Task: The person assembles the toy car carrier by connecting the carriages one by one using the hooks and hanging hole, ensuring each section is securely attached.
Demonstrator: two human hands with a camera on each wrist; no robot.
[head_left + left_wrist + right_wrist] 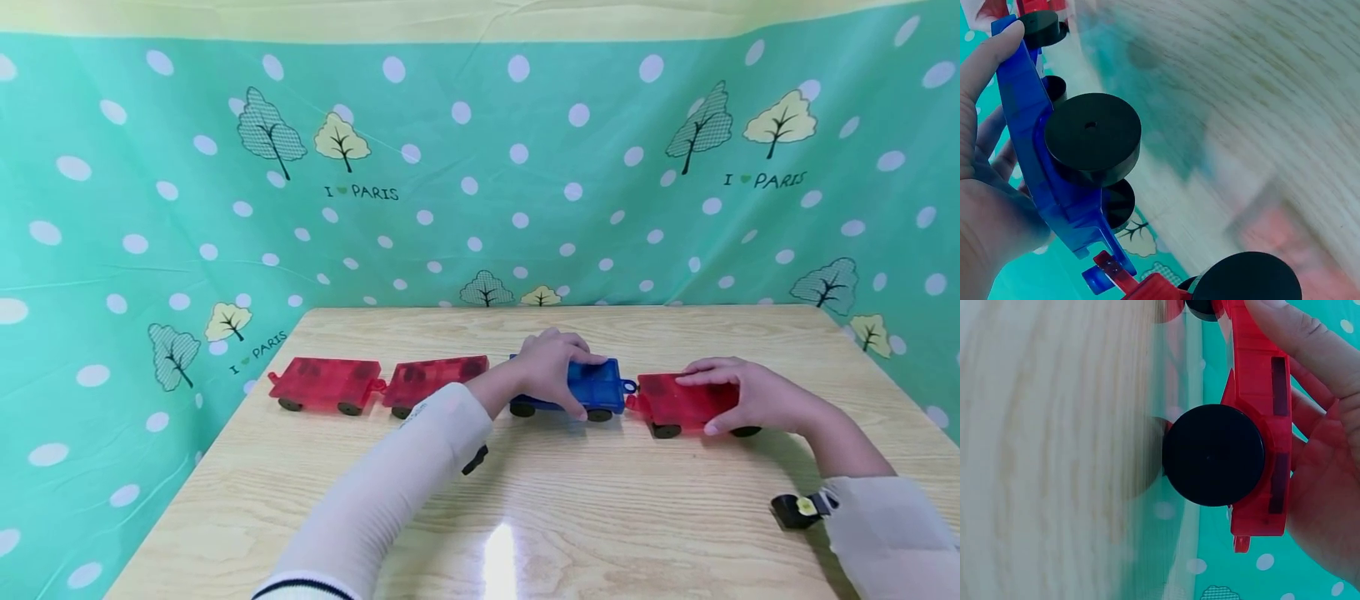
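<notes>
My left hand (552, 372) grips a blue toy wagon (596, 385) from above, its thumb on the near side. In the left wrist view the blue wagon (1032, 125) is side-on, its black wheels showing. A red coupling piece (1113, 269) overlaps the blue hook at its lower end. My right hand (761, 397) holds a red wagon (675, 402) at the right, thumb on its near side. In the head view, the blue wagon's coupling ring (629, 387) lies close to this wagon's red hook (632, 403); whether they are linked I cannot tell.
A red wagon (431, 379) partly hidden by my left forearm and another red wagon (330, 382) at the far left stand in line on the wooden table (600, 517). Behind the table hangs a green dotted cloth (517, 250).
</notes>
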